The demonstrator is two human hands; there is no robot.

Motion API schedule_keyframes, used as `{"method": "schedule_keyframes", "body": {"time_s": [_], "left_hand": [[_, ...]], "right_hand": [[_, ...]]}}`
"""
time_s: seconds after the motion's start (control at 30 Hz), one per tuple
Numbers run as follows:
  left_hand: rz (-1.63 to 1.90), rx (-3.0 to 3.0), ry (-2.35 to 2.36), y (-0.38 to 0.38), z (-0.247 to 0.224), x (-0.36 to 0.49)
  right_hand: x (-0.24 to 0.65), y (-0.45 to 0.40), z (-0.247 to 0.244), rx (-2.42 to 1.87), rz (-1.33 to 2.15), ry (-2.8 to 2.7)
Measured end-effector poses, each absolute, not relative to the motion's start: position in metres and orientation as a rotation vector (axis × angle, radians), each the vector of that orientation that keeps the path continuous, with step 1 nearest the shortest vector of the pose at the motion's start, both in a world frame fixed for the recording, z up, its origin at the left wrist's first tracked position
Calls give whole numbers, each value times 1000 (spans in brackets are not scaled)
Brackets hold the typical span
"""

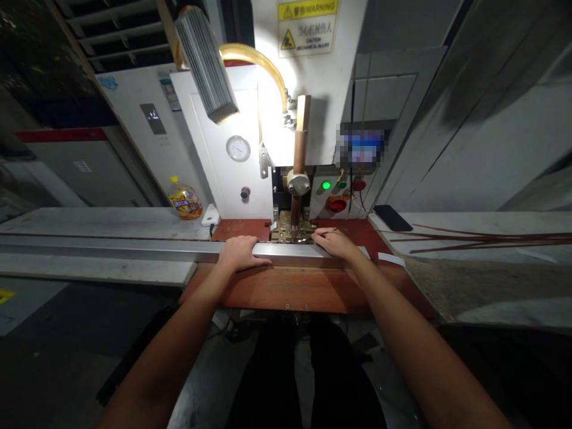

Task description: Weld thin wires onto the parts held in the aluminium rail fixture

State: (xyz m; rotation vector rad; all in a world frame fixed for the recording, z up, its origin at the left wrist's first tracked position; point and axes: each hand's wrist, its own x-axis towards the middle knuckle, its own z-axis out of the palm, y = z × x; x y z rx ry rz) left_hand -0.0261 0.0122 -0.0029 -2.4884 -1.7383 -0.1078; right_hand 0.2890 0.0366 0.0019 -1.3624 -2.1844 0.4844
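A long silver metal bar point(286, 251) lies across the reddish-brown work plate point(268, 289), reaching far to the left. My left hand point(239, 252) is wrapped over the bar, thumb along its near side. Near the bar's right end, my right hand point(333, 241) is closed, pinching something thin just beyond the bar, close to the copper-coloured electrode point(295, 214). The pinched item is too small to name. The electrode's tip points down at a small brass-coloured fixture point(281, 229) behind the bar.
A white machine point(223, 179) with a gauge and lit green button stands behind. At left are a yellow-capped bottle point(185, 199) and a white device point(210, 215). To the right lie a black phone point(392, 218) and several thin brown strips point(473, 239). A lamp point(206, 65) hangs overhead.
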Motion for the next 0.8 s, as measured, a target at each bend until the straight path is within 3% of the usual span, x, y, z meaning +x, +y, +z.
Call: {"method": "schedule_keyframes", "body": {"time_s": [0.8], "left_hand": [[-89, -2550, -1738, 15, 0, -28]], "right_hand": [[291, 39, -2, -1366, 470, -2185]]}}
